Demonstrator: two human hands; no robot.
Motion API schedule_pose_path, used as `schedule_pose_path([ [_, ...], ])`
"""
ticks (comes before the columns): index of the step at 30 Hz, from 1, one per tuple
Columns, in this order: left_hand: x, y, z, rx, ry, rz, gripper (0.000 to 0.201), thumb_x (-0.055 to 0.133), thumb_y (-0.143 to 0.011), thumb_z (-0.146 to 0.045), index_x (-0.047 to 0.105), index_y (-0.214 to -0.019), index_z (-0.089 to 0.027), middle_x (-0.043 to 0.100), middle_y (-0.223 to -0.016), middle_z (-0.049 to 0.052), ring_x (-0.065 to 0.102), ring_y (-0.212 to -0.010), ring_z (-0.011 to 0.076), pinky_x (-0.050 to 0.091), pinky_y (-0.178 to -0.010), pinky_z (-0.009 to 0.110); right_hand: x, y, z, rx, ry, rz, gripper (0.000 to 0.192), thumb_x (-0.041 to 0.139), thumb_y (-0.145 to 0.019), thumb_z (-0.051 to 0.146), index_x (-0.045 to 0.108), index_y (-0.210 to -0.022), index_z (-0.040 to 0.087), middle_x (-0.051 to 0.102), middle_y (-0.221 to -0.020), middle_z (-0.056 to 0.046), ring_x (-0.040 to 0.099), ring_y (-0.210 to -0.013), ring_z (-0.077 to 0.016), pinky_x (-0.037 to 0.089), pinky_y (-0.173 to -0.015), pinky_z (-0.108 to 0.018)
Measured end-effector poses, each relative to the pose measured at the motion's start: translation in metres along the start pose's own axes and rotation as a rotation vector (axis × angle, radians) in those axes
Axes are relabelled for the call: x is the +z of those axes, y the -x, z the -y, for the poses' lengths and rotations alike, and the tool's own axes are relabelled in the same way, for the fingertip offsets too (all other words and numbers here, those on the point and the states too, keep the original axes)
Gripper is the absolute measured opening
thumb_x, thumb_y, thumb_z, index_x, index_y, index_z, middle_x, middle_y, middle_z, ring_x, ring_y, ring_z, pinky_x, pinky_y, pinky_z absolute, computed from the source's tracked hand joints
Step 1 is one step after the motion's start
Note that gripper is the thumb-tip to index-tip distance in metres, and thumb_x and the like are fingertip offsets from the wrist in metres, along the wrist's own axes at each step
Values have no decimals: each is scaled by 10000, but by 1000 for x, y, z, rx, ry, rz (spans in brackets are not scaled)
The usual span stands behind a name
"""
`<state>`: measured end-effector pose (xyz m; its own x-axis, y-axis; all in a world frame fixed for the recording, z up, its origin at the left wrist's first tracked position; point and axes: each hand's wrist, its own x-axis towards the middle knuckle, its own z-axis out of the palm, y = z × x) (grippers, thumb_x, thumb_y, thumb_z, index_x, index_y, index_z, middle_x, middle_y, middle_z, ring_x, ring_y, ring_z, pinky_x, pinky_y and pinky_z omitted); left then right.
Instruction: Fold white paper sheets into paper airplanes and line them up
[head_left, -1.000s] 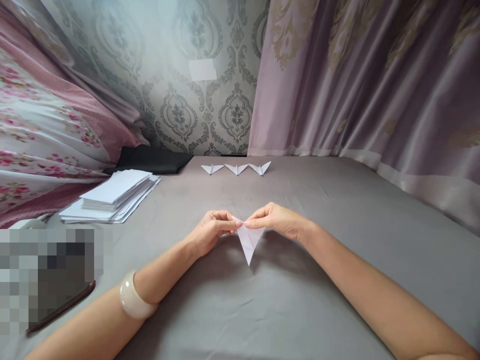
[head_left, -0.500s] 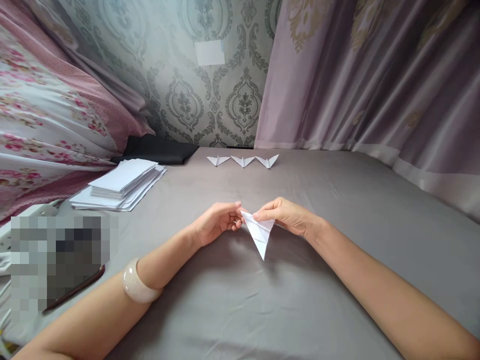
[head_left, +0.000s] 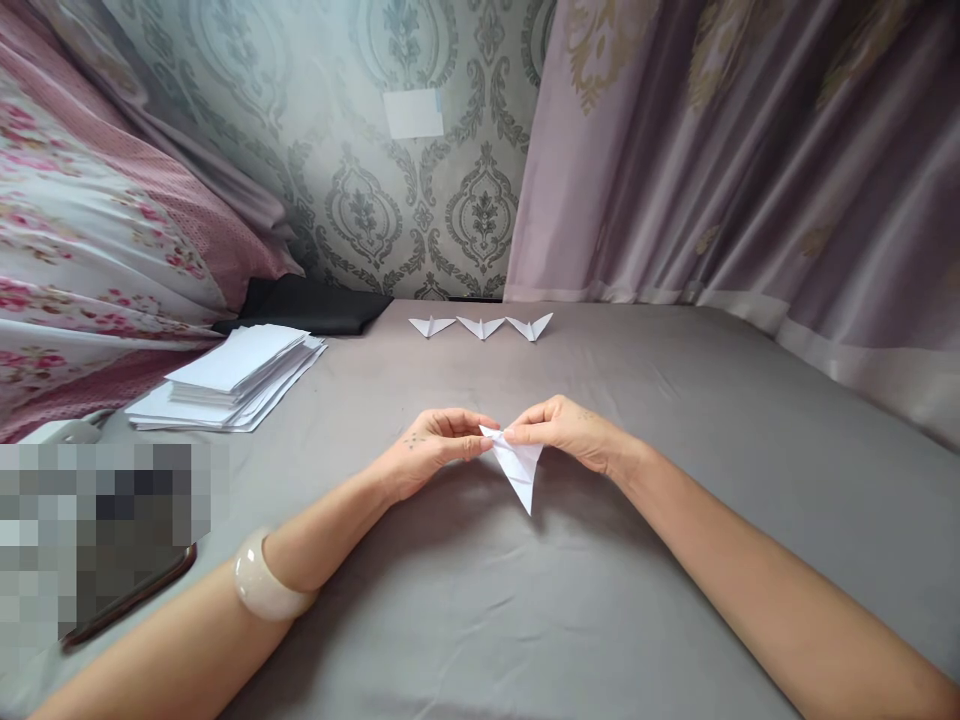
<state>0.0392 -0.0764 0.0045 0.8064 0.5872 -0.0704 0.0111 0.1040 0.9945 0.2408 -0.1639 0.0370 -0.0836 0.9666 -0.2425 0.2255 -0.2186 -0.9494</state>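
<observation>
A small folded piece of white paper [head_left: 519, 465], pointed at its lower end, is held just above the grey cloth in front of me. My left hand [head_left: 439, 445], bangle on the forearm, pinches its upper left corner between thumb and fingers. Along the top edge, close to the left fingertips, my right hand [head_left: 574, 432] grips the same paper with thumb and index finger. Creases show across the paper, and its far side is hidden.
Three folded white paper shapes with wings [head_left: 481, 327] stand in a row at the back. A stack of white paper [head_left: 232, 375] lies at the left, before a black cloth [head_left: 307, 303]. A phone-like dark object [head_left: 135, 600], partly pixelated, sits at the lower left on the grey cloth [head_left: 675, 560].
My left thumb and fingers have closed on the paper's upper left corner, where they were looser before. The right hand keeps its grip. The view has shifted slightly.
</observation>
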Motion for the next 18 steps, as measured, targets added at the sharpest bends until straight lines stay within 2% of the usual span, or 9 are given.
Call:
schedule_pose_path([
  [5,2,0,-2,-14,-92,-22,271,770,-719,-341,751,-938,-182,682,-802,23,530,-705,118,424,-703,246,-1,1,2,2,98,-33,235,735,-667,407,774,-772,201,727,-804,-21,609,-868,-188,417,-827,-287],
  [12,7,0,-3,-67,-95,-91,233,795,-683,-335,737,-815,-152,657,-715,15,528,-681,112,411,-660,225,5,2,3,-53,203,-92,179,690,-677,379,758,-695,214,661,-706,7,553,-730,-154,414,-681,-268],
  [18,4,-2,-5,-120,-72,33,248,796,-680,-337,714,-813,-145,650,-758,16,528,-693,107,411,-646,218,6,4,4,-44,247,-58,158,656,-692,334,752,-683,208,642,-703,9,523,-704,-140,388,-620,-252],
])
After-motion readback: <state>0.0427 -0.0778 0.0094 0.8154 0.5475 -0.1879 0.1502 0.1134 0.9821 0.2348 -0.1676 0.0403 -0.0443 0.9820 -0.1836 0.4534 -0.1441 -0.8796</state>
